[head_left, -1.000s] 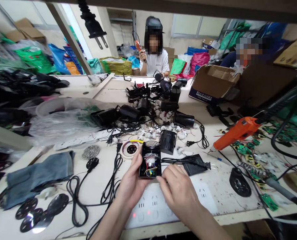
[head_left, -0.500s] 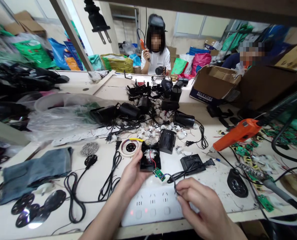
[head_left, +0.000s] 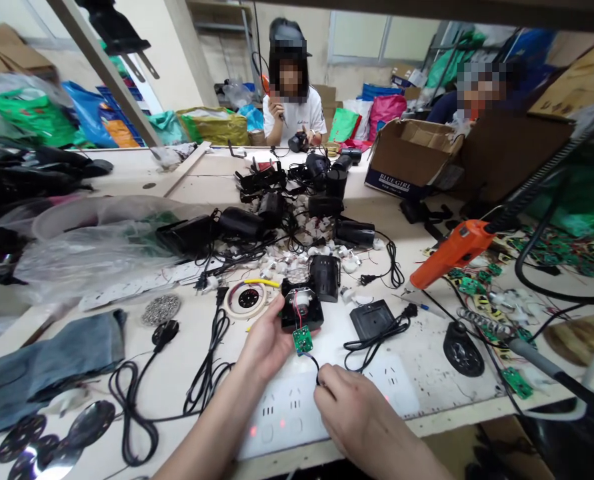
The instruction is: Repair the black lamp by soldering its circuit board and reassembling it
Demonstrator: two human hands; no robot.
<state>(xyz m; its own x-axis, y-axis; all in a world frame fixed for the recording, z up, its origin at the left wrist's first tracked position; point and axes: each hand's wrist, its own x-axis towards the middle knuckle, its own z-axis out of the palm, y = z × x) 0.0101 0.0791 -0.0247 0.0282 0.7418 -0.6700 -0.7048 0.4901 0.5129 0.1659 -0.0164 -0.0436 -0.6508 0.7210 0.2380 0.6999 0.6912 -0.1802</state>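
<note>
My left hand (head_left: 267,340) is wrapped round a black plastic housing (head_left: 317,312) with a small motor (head_left: 301,301) inside it. Red wire runs from the motor to a green circuit board (head_left: 303,341) at the housing's near edge. A black power cord (head_left: 311,360) leads from the board into my right hand (head_left: 354,407), whose fingers pinch it above a white power strip (head_left: 281,433). The cord's coil and plug (head_left: 409,311) lie to the right, by a flat black part (head_left: 371,319). Behind the housing stands another black casing (head_left: 325,277).
An orange electric screwdriver (head_left: 451,253) hangs at the right, above a soldering iron (head_left: 541,357) in its coil holder. Several circuit boards (head_left: 517,383) lie there. Left are coiled cords (head_left: 134,413), black discs (head_left: 91,423) and a cloth (head_left: 51,373). Co-workers sit across the table.
My right hand has moved left, closer to the housing, drawing the cord in. The circuit board has turned and now faces me more squarely. The camera view has shifted slightly.
</note>
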